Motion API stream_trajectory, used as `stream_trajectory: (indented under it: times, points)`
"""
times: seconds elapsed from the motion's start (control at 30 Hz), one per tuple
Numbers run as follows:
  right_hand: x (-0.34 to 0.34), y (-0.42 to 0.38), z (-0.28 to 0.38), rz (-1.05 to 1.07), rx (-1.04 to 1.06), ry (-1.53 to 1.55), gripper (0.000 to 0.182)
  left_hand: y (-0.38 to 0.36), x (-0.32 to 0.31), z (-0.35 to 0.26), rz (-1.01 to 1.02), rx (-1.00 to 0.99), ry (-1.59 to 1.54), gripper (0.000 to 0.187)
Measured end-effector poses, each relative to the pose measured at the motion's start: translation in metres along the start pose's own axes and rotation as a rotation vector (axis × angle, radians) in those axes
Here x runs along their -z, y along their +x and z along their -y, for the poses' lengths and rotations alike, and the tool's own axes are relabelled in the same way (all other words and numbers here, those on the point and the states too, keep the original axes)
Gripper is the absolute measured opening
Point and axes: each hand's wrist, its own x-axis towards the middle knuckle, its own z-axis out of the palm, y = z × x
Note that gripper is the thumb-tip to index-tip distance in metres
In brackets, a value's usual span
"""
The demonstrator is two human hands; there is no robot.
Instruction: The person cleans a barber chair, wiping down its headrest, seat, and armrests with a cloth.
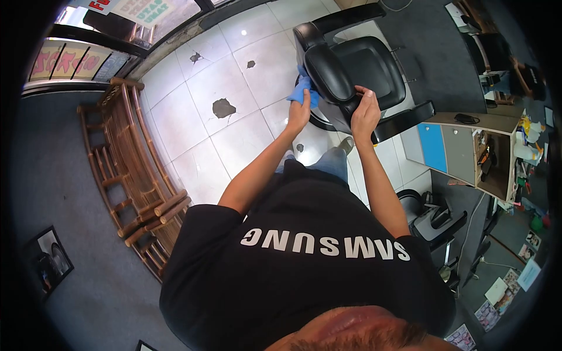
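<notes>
A black barber chair (366, 67) stands in front of me, its padded headrest (329, 73) nearest my hands. A blue cloth (303, 89) is in my left hand (299, 112), pressed at the left side of the chair's back. My right hand (366, 115) rests by the right edge of the backrest, just below the headrest. Its fingers are bent together at the edge, and whether they grip it is hard to see.
A bamboo bench (132, 169) lines the left wall. At the right are a cabinet (451, 146) with a blue door and a second black chair (436, 219). The white tiled floor (234, 146) has several broken spots.
</notes>
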Motion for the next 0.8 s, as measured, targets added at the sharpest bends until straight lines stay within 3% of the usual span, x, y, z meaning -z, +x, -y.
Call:
stream_trajectory:
  times: [0.17,0.27,0.3,0.47,0.5,0.6,0.7,0.8]
  points:
    - [0.0,0.0,0.0,0.005,0.0,0.008,0.048,-0.023,0.028,0.001,-0.196,0.133,-0.373,0.082]
    - [0.001,0.0,0.003,0.001,-0.011,-0.004,0.048,-0.026,0.021,0.015,-0.249,0.449,-0.433,0.087]
    - [0.001,0.001,0.003,-0.003,-0.015,-0.011,0.048,-0.039,0.013,-0.008,-0.193,0.476,-0.411,0.09]
    - [0.001,0.001,0.003,0.002,-0.017,0.017,0.048,-0.075,-0.042,-0.078,0.178,0.411,-0.539,0.086]
    - [0.001,0.002,0.003,0.003,-0.023,0.02,0.048,-0.075,-0.056,-0.082,0.072,0.386,-0.604,0.089]
    - [-0.001,0.002,-0.001,-0.023,0.017,-0.011,0.044,-0.069,-0.067,-0.076,0.005,0.436,-0.662,0.092]
    - [-0.003,0.001,-0.002,-0.032,0.024,0.01,0.045,-0.065,-0.055,-0.064,0.106,0.539,-0.571,0.096]
    - [-0.004,0.002,-0.001,-0.034,0.033,0.013,0.045,-0.057,-0.064,-0.029,0.034,0.377,-0.351,0.098]
